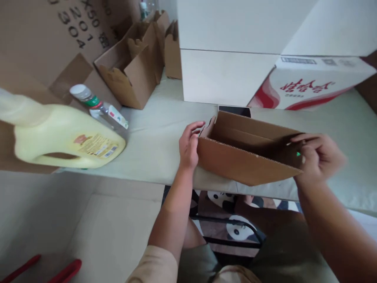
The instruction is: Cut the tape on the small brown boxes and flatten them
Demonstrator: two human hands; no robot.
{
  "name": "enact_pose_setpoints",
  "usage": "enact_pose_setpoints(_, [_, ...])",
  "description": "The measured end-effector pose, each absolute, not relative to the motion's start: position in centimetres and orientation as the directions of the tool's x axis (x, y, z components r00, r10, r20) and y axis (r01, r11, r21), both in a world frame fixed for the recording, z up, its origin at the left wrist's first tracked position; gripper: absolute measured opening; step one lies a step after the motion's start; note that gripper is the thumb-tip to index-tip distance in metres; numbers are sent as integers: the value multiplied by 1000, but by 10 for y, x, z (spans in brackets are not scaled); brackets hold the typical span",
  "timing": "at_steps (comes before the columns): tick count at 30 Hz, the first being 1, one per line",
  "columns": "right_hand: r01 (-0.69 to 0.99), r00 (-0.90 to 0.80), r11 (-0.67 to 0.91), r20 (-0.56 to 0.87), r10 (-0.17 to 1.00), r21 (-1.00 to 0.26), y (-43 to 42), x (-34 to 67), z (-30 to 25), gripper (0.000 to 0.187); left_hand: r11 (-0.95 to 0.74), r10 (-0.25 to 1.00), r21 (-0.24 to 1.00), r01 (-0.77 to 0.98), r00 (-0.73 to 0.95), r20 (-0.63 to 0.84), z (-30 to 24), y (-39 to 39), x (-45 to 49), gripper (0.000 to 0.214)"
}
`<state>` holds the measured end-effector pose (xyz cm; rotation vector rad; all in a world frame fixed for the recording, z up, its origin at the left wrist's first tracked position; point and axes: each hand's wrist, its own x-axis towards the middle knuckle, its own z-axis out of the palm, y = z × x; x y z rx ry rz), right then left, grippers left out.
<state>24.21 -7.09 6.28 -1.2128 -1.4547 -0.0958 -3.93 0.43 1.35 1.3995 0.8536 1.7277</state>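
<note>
Open-topped cardboard box (235,159) sits between my hands at the near edge of the pale cloth-covered table (156,145), its long side towards me and its top facing up; my left hand (189,144) holds the left end, fingers bent loosely round the notched end flap, with the thumb close by the front corner; my right hand (319,155) has the other end, fingers drawn in narrow on the right wall, though blur keeps me from telling exactly how each one presses.

Just behind the box lies a flat black object (235,111), partly hidden; beyond stand tall white panels (226,74), and to their right a white carton with red lettering (312,84); off to my left a pale yellow jug (67,133) leans over, a clear bottle with a white cap (98,106) tilted beside it; farther back are more open brown boxes (141,76), next to a large printed carton (38,43); below the table edge I see a panda-patterned mat (216,232), and at lower left, two red handles (66,272).
</note>
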Motion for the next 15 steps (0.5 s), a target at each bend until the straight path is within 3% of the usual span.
enact_pose_setpoints(4, [576,372,442,702,607,-688,-75,258,29,22,-570,818,806,-159,-21,574,15,-6,-11,57])
enact_pose_setpoints(7, [510,320,411,610,725,-756,-79,262,17,19,-625,780,779,-42,-46,624,14,-8,-1,57])
enact_pose_setpoints(9, [512,247,412,589,769,-754,-83,262,12,32,-679,734,734,-2,-14,679,12,-6,1,54])
enact_pose_setpoints(13, [497,263,458,631,730,-737,-86,257,5,70,-696,718,717,35,51,695,9,3,3,51])
enact_pose_setpoints(15, [493,275,462,636,721,-737,-87,253,4,72,-674,739,738,41,50,672,9,5,3,48])
